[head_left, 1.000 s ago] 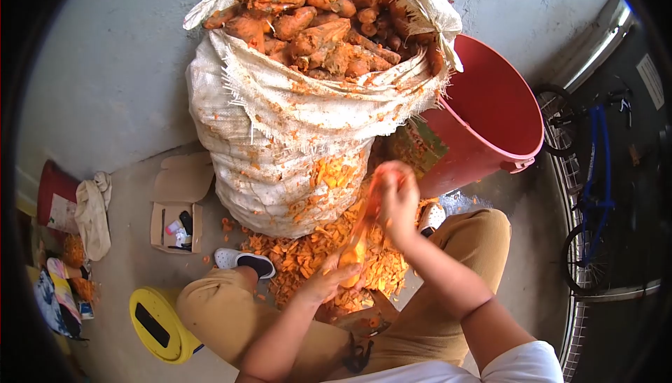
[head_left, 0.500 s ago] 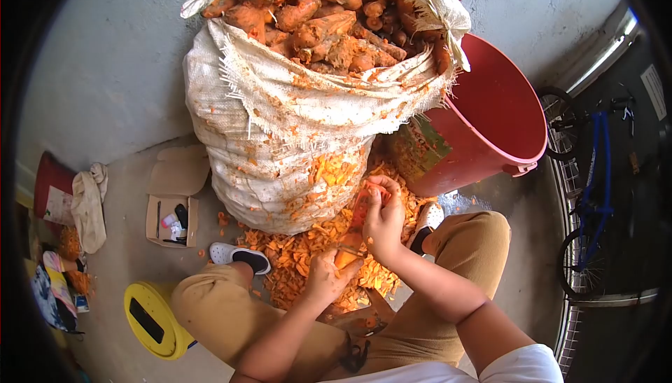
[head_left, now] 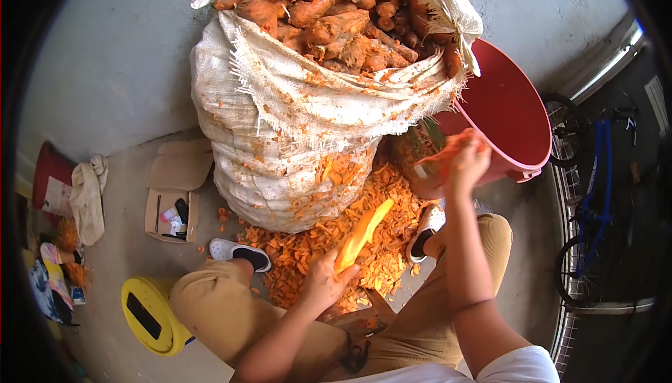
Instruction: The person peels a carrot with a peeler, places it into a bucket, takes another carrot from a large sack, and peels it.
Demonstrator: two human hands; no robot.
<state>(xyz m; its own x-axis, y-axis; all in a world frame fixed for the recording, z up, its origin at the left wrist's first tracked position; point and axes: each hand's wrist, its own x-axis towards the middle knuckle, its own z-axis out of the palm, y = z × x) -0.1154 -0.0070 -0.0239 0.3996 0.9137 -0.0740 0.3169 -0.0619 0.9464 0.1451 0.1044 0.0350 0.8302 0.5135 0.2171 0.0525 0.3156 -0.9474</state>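
Observation:
My left hand [head_left: 327, 279] grips the thick end of a peeled, yellow-orange carrot [head_left: 365, 234], which points up and to the right over the peelings. Raised beside the red bucket, my right hand [head_left: 467, 164] is closed around a red peeler [head_left: 445, 155]; motion smears it, so its blade is unclear. The carrot and peeler are apart. Between my feet lies a heap of orange peelings [head_left: 301, 257]. Ahead stands a large white woven sack [head_left: 280, 131], its rolled mouth full of unpeeled, dirt-marked carrots [head_left: 336, 29].
A big red bucket [head_left: 514, 110] leans by the sack's right side. To the left are an open cardboard box [head_left: 162, 204] holding small items and a yellow-lidded container [head_left: 164, 330] with a dark phone-like slab [head_left: 143, 315]. A blue bicycle [head_left: 598, 180] is at far right.
My right hand has lifted the peeler away from the carrot, up and right toward the bucket. The carrot in my left hand now shows fully, tilted up to the right.

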